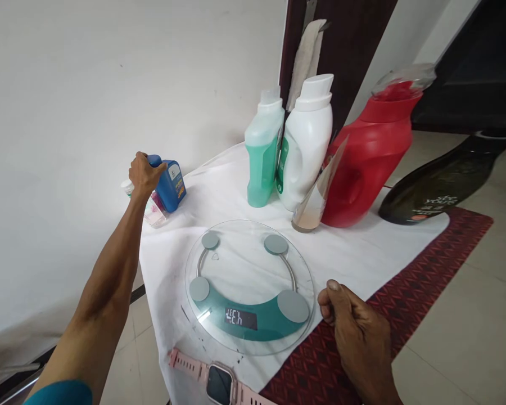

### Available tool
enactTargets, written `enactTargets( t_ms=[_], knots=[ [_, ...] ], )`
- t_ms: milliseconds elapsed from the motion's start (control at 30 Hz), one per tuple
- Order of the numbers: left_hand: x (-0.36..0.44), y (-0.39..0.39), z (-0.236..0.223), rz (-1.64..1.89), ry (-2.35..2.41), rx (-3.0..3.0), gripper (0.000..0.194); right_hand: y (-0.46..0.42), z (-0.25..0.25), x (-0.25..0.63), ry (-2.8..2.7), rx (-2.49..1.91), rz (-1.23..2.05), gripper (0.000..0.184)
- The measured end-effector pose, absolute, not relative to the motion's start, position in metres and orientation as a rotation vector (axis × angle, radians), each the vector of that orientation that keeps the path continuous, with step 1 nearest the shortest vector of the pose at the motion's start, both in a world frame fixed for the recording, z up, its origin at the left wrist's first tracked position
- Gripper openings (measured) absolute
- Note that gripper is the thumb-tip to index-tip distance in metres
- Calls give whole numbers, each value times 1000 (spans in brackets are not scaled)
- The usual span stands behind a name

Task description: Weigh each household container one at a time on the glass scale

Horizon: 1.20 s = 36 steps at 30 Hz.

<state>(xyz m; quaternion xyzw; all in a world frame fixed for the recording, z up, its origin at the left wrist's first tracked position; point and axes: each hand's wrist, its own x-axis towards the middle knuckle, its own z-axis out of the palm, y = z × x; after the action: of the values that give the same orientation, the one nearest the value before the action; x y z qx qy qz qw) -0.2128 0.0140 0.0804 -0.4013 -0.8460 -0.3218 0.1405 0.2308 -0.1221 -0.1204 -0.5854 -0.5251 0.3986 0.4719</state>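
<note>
My left hand [144, 173] is closed around the top of a blue bottle [171, 185] at the table's far left corner. Beside that bottle, partly hidden by my hand and forearm, are a small container with a white cap [127, 185] and a clear pink-patterned pack [155, 212]. A round glass bathroom scale [244, 281] lies in the middle, its display lit with digits. Just right of the scale's rim, my right hand [356, 332] is curled, thumb against fingers, with nothing visible in it. A pink-strapped smartwatch [219, 383] lies at the near edge.
Behind the scale stand a green liquid bottle [261, 157], a white jug [307, 140], a brownish pouch [318, 197], a red jug [369, 157] and a dark bottle [442, 180]. White cloth [172, 247] and a red patterned mat [405, 304] cover the table. A wall borders the left.
</note>
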Motion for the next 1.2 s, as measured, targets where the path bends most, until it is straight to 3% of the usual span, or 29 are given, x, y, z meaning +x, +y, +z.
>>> enactTargets(
  t_ms=[233, 400, 567, 900, 1200],
  knots=[
    [-186, -13, 107, -1174, -2113, -1154, 52, -122, -111, 226, -1288, -1394, 946, 67],
    [-165, -53, 128, -1262, -1721, -1482, 51, -123, -111, 223, -1255, -1346, 952, 64],
    [-105, -92, 106, -1572, -1530, -1770, 34, -123, -116, 221, -1217, -1304, 952, 63],
    [-29, -117, 52, -1711, -1563, -1885, 35, -123, -119, 220, -1188, -1240, 967, 62],
    [-35, -124, 41, -1592, -1464, -2020, 56, -124, -122, 221, -1159, -1207, 995, 62]
  ],
)
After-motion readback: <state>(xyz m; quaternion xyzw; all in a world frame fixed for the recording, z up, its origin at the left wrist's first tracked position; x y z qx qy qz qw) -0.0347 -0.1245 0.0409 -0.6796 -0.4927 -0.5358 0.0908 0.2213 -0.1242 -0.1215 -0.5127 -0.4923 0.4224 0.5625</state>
